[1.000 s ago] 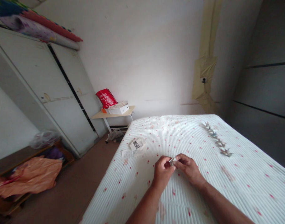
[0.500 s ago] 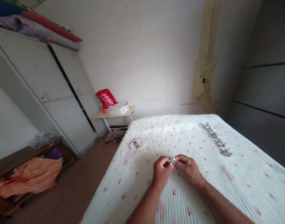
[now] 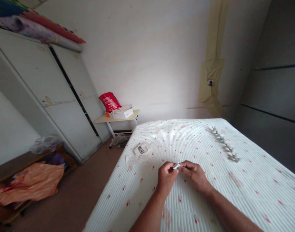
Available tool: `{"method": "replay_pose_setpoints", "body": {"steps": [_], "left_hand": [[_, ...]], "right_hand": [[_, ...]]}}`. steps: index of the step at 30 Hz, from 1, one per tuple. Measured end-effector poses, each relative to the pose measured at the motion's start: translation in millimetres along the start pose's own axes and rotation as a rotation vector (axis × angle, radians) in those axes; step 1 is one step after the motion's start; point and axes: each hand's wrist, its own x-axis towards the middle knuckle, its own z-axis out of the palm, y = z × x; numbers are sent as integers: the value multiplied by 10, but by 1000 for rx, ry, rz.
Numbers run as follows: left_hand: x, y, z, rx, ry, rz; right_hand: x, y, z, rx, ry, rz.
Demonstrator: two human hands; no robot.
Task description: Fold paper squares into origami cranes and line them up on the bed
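Between my fingertips is a small folded piece of paper [image 3: 176, 166], pale and narrow, over the near middle of the bed [image 3: 171, 199]. My left hand [image 3: 166, 176] pinches it from the left, and my right hand [image 3: 194, 174] grips its right end. Both hands are close together with bent fingers, which partly cover the paper. Beyond my right hand, a row of several folded paper shapes [image 3: 226, 147] runs diagonally across the striped, red-dotted cover. Printed paper pieces [image 3: 141, 149] lie to the left, beyond my left hand.
A small table [image 3: 101, 119] past the bed's far left corner holds a red bag [image 3: 110, 101] and a white box [image 3: 124, 112]. At left stand a cabinet [image 3: 65, 106] and an orange plastic bag [image 3: 33, 182]. A wall socket [image 3: 210, 82] is at the back.
The small paper has tilted flatter between my fingers and shifted slightly left. My left hand has moved a little left; my right hand has barely moved.
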Motion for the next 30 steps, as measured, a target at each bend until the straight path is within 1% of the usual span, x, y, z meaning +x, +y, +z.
{"method": "replay_pose_setpoints", "body": {"steps": [7,10,16,19,23,30], "left_hand": [[3,20,5,-75,3,-70],[3,29,6,-118,-1,-115],[1,29,5,-286,-40,-190],[2,23,0,-327,-61,-210],[1,21,-19,-328,-77,-226],[2,68,-34,-317,-78,-255]], "right_hand": [[1,-8,29,65,-26,1],[1,-5,39,103,-18,-1],[21,37,51,190,12,10],[20,42,48,172,5,14],[6,28,35,110,-56,14],[4,24,17,26,-32,28]]}}
